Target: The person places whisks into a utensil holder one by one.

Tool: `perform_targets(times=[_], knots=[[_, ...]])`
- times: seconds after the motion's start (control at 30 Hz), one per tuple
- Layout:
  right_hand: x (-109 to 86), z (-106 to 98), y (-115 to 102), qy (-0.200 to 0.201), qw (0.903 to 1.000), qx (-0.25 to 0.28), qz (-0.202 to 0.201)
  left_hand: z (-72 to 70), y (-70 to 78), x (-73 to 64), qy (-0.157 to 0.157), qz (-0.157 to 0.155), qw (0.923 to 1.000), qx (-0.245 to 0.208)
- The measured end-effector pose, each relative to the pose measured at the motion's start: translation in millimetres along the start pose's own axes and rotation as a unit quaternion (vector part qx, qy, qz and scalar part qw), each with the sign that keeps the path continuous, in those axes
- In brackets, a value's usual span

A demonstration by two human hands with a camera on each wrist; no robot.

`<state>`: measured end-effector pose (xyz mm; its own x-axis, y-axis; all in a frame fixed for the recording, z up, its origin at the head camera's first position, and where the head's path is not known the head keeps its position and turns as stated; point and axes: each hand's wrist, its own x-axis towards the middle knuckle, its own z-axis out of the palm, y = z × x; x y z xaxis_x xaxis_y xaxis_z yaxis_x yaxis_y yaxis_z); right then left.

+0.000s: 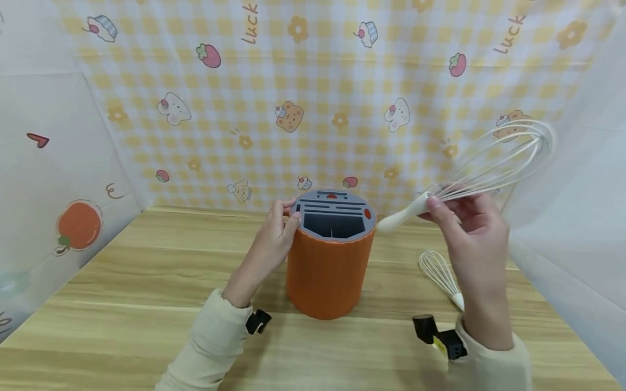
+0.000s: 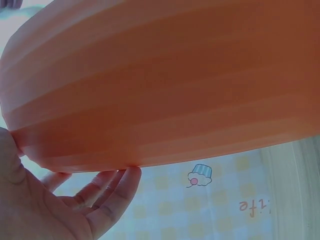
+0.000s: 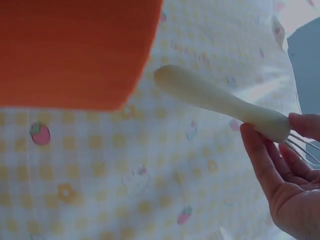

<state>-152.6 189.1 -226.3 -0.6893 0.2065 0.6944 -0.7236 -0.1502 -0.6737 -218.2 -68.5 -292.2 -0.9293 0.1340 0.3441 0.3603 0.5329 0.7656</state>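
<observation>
An orange knife holder (image 1: 326, 277) with a grey slotted top (image 1: 332, 204) stands upright on the table. My left hand (image 1: 276, 231) grips its left edge, thumb at the rim and fingers along the side; the left wrist view shows those fingers (image 2: 112, 200) against the ribbed orange wall. In my right hand (image 1: 471, 225), a white whisk (image 1: 408, 213) is pinched where handle meets wires. Its handle tip points left, close beside the holder's upper right side, while the wire loops rise to the upper right. From the right wrist view, the handle (image 3: 215, 97) tilts with its butt near the holder.
A second, smaller whisk (image 1: 440, 274) lies on the wooden table (image 1: 161, 293) to the right, partly behind my right wrist. Behind everything hangs a yellow checked cloth (image 1: 323, 146), with white cloth walls at both sides.
</observation>
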Motion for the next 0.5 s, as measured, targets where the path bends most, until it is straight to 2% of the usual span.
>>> perform_targets(times=[0.13,0.2,0.43,0.5], knots=[[-4.6,17.8,11.2,-0.028,0.9993,0.023,-0.011,0.1,0.5,0.2,0.001,0.002,1.0,-0.001],[-8.0,26.0,18.0,-0.041,0.9989,0.022,-0.002,-0.1,0.6,0.1,0.001,0.001,1.0,-0.001],[-20.0,47.2,42.0,-0.088,0.9924,-0.074,0.044,-1.2,0.8,0.3,0.0,0.001,1.0,-0.003],[-22.4,50.9,47.5,-0.095,0.9904,-0.086,0.053,-1.4,0.5,0.4,0.001,0.002,1.0,0.0]])
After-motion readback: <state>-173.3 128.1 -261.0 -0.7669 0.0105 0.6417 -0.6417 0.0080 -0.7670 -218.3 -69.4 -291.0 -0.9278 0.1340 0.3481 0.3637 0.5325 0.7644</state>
